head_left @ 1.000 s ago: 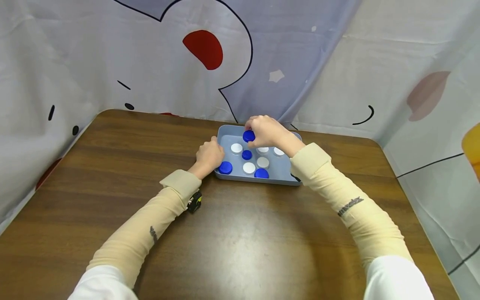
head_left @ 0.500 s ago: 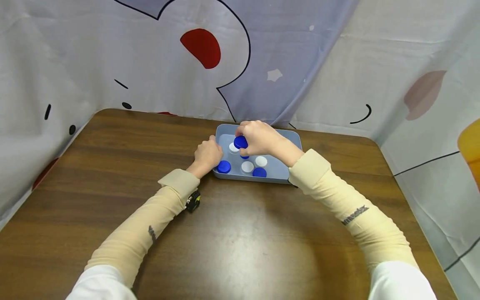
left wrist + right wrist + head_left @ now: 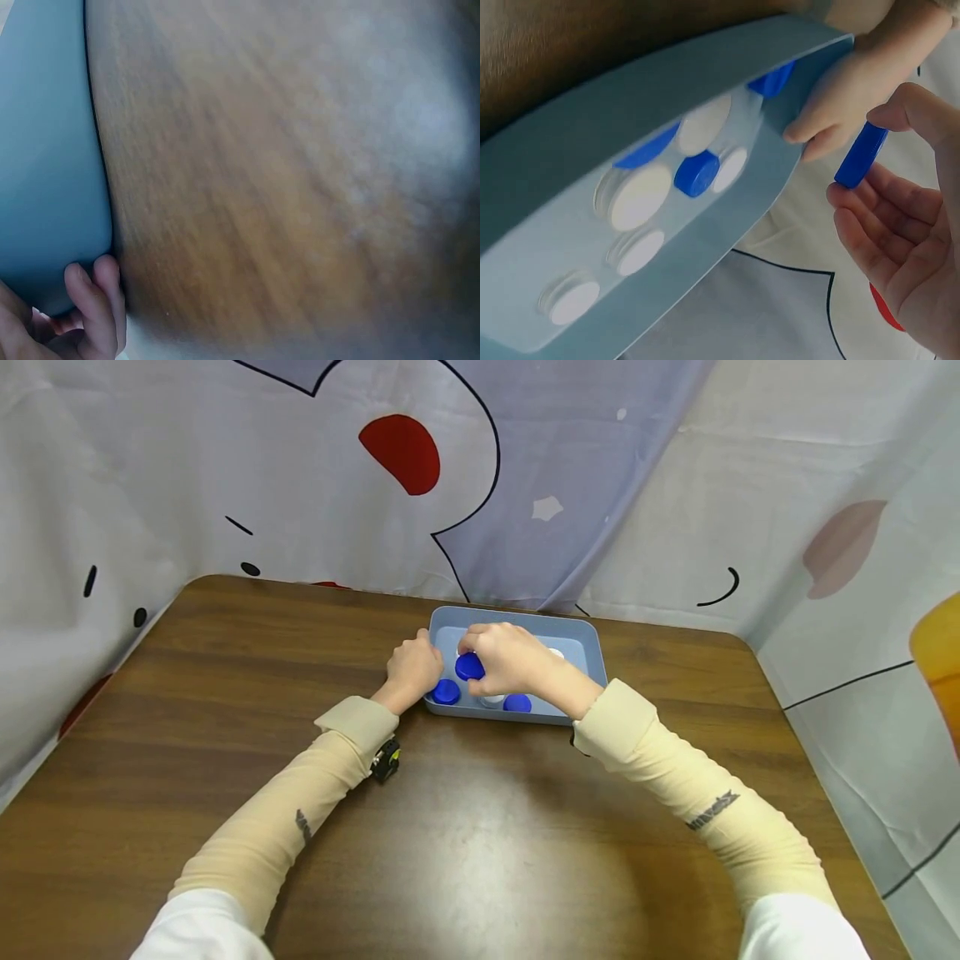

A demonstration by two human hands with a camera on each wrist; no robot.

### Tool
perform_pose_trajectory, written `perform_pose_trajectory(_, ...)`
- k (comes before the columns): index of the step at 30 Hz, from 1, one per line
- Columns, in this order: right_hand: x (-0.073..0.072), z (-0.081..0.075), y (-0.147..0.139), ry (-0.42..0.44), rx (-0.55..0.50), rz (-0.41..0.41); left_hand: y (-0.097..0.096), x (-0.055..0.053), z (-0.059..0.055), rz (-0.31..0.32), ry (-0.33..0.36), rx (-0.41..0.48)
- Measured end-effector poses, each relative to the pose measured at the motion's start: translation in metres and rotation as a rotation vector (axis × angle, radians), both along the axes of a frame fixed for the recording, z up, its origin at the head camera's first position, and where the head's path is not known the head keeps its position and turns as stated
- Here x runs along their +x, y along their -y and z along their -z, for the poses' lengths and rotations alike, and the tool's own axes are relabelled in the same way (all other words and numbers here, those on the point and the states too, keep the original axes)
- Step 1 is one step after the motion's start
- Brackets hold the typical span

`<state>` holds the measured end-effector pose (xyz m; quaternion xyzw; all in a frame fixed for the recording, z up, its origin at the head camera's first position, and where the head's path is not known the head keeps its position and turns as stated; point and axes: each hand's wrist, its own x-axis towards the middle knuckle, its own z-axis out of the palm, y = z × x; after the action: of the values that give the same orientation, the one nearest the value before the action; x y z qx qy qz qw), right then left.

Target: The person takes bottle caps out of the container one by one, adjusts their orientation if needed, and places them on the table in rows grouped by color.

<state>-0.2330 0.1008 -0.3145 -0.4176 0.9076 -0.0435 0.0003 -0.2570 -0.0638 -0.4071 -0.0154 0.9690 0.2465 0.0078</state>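
Observation:
My left hand (image 3: pixel 415 668) grips the left end of the blue-grey tray (image 3: pixel 547 631). In the left wrist view its curled fingers (image 3: pixel 96 307) lie against the tray's outer wall (image 3: pixel 49 150) near a corner. Over the tray's left part, my right hand (image 3: pixel 513 662) pinches a blue bottle cap (image 3: pixel 469 667) between thumb and fingers. The right wrist view shows this cap edge-on, apart from the tray. Blue caps (image 3: pixel 447 692) and white caps (image 3: pixel 641 196) lie on the tray floor. From the head view, my right hand hides several of them.
The tray stands near the back of a brown wooden table (image 3: pixel 465 827). Behind the table hangs a printed cloth (image 3: pixel 540 485), and another stretch of it runs along the right side. A small black device (image 3: pixel 386 760) sits at my left wrist.
My right hand has carried the blue cap left and toward me, over the tray's left half. My left hand keeps its grip on the tray's end.

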Motion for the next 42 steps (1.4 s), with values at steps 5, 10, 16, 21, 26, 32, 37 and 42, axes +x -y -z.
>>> perform_pose_trajectory(5,0.009,0.003,0.002,-0.015,-0.012,-0.017,0.000,0.000,0.000,0.003,-0.004,0.002)
perform_pose_trajectory(10,0.018,0.006,0.004,-0.029,-0.022,-0.018,0.000,0.001,-0.001,0.008,0.006,0.005)
perform_pose_trajectory(16,0.028,0.012,0.009,-0.037,-0.031,-0.039,0.000,0.000,0.000,0.004,0.012,0.014)
perform_pose_trajectory(21,0.036,0.016,0.012,-0.051,-0.034,-0.078,0.000,-0.001,0.001,0.003,0.017,0.018)
perform_pose_trajectory(26,0.044,0.019,0.012,-0.063,-0.036,-0.096,0.001,-0.002,0.001,0.007,0.015,0.014)
perform_pose_trajectory(32,0.050,0.024,0.012,-0.070,-0.048,-0.115,0.001,-0.002,0.000,0.004,-0.003,0.021)
perform_pose_trajectory(37,0.055,0.027,0.012,-0.073,-0.037,-0.128,0.001,-0.002,0.001,-0.003,-0.011,0.030)
perform_pose_trajectory(42,0.058,0.034,0.013,-0.081,-0.047,-0.136,0.001,-0.001,0.001,-0.001,-0.012,0.032)
